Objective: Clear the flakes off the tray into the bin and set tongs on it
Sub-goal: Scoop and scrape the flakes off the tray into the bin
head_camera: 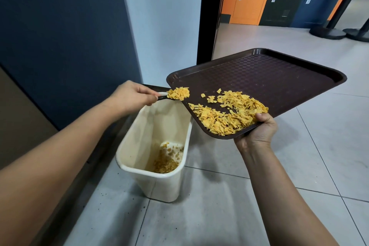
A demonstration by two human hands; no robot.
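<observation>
**Flakes go from tray to bin by the spoonful**

The right hand [257,132] holds a dark brown tray [279,78] by its near edge, thumb curled over the rim and the other fingers hidden beneath. The tray is in the air, tilted, with its left corner lowest and hanging over the far end of the bin [137,166]. A heap of yellow flakes [229,116] lies along the tray's near edge, just beside the right thumb, and the rest of the textured surface shows bare.

The left hand [131,96] pinches the handle of a dark spoon [162,97], fingers closed round it. The spoon's bowl carries a small mound of flakes and sits at the tray's low corner, above the bin's opening; whether it touches the rim of the tray cannot be told.

The bin is cream-coloured, rectangular, and stands on the pale tiled floor [219,215] beside a dark blue wall [60,36]. A scatter of flakes already lies in its bottom. Beyond an open doorway stand orange and dark doors
</observation>
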